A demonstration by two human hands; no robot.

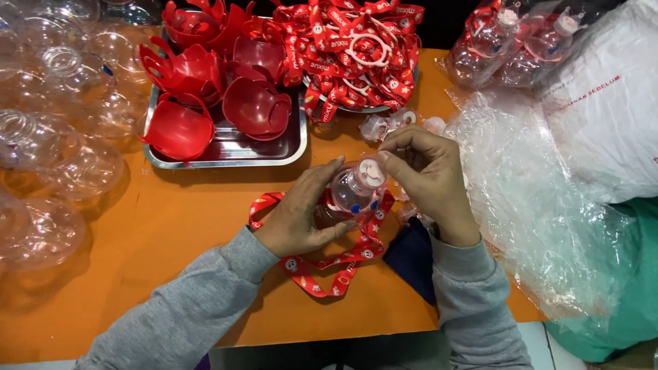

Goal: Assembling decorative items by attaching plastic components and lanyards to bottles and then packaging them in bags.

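Observation:
My left hand (301, 212) wraps around a small clear plastic bottle (351, 192) lying over the orange table (171, 233). My right hand (425, 171) pinches the bottle's white cap (371, 173) from the right. A red printed lanyard strap (329, 264) loops under the bottle and trails toward the table's front edge. Grey sleeves cover both my forearms.
A metal tray (226, 147) of red plastic cup-shaped shells stands behind the hands. A heap of red lanyards (356, 48) lies at the back. Clear round bottles (48, 137) crowd the left. Crinkled clear plastic bags (541, 199) and bagged bottles (507, 41) fill the right. Loose clear caps (391, 123) sit behind my right hand.

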